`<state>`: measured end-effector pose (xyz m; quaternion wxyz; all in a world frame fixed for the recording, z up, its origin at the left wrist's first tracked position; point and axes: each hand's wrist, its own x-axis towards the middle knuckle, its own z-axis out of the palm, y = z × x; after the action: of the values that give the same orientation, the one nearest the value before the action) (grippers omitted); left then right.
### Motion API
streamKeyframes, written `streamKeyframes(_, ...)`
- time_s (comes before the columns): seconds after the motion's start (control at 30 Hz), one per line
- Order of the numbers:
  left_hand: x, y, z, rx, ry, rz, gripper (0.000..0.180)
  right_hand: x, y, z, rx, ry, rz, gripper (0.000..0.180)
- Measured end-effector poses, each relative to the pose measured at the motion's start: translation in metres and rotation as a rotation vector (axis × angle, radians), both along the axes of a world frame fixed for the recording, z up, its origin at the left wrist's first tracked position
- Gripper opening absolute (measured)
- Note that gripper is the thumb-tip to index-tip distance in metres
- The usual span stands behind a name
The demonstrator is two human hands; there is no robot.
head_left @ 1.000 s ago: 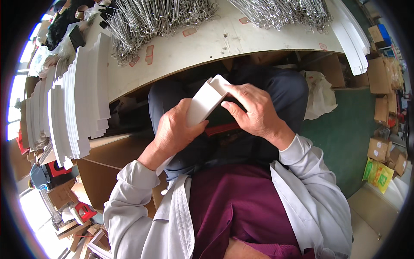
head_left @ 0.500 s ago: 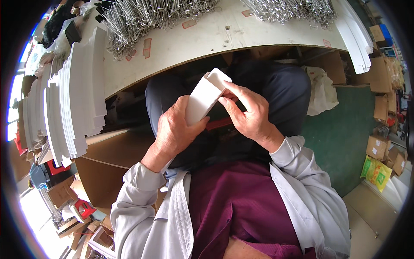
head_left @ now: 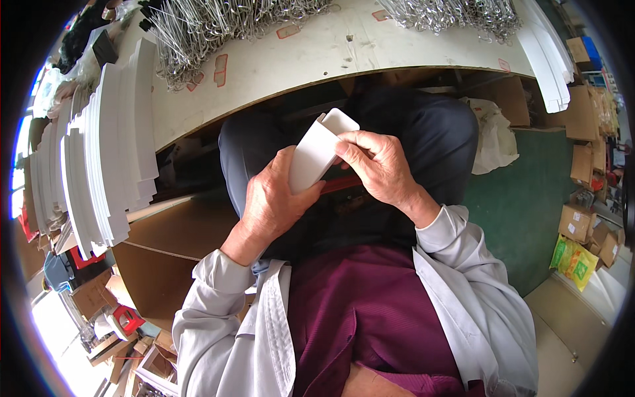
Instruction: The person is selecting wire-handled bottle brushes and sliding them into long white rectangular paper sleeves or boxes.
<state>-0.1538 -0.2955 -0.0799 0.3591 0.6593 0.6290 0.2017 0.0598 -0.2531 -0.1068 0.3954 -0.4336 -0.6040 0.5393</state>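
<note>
A slim white carton (head_left: 312, 157) is held tilted above my lap, its far end standing open with a rounded flap raised. My left hand (head_left: 276, 197) wraps round its lower part, thumb along the near side. At the carton's upper right edge, my right hand (head_left: 378, 164) pinches the side near the open end with thumb and fingers. The inside of the carton is hidden from view. Beyond it on the table (head_left: 317, 49) lie bundles of metal wire hooks (head_left: 228, 26), with another heap of metal hooks (head_left: 456, 16) farther right.
Stacks of flat white cartons (head_left: 99, 159) stand at the left, and more white strips (head_left: 546, 59) lie at the table's right end. A large brown cardboard box (head_left: 159, 264) is open beside my left arm. A whitish plastic bag (head_left: 491, 135) sits right of my knee.
My right hand's fingers have drawn in from the raised flap and closed on the carton's side edge. The carton has shifted slightly to the right; my left hand keeps its hold.
</note>
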Motion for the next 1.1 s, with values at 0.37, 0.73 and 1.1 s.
streamKeyframes(0.37,0.005,0.006,-0.004,0.070,0.011,-0.056,0.076,-0.001,0.000,-0.006,0.013,-0.011,-0.020,0.024)
streamKeyframes(0.73,0.008,0.009,-0.005,0.087,-0.023,-0.085,0.082,0.000,-0.002,-0.004,0.034,-0.048,-0.001,0.021)
streamKeyframes(1.1,0.009,0.009,-0.009,0.066,-0.041,-0.056,0.082,-0.006,-0.008,-0.010,-0.011,-0.016,0.014,0.019)
